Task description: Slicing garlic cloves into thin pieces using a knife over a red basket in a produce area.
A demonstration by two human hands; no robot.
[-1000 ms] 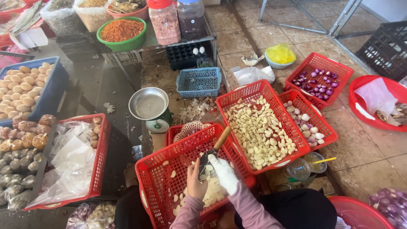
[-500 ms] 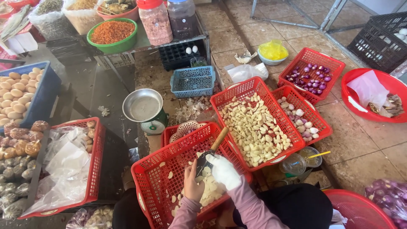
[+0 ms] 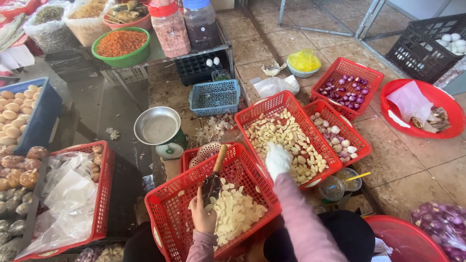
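Note:
My left hand is bare and rests in the near red basket, which holds sliced garlic. Its fingers are closed at the blade end of a knife whose wooden handle points away from me. My right hand, in a white glove, reaches over the rim of a second red basket full of peeled garlic cloves. Its fingers curl down onto the cloves; whether they hold any is hidden.
Around me stand red baskets of shallots and unpeeled garlic, a red tub, a blue basket, a scale with a metal pan, a plastic cup and a crate of potatoes.
My gloved right hand has left the near basket and moved right and forward onto the peeled garlic. My left hand stays by the knife.

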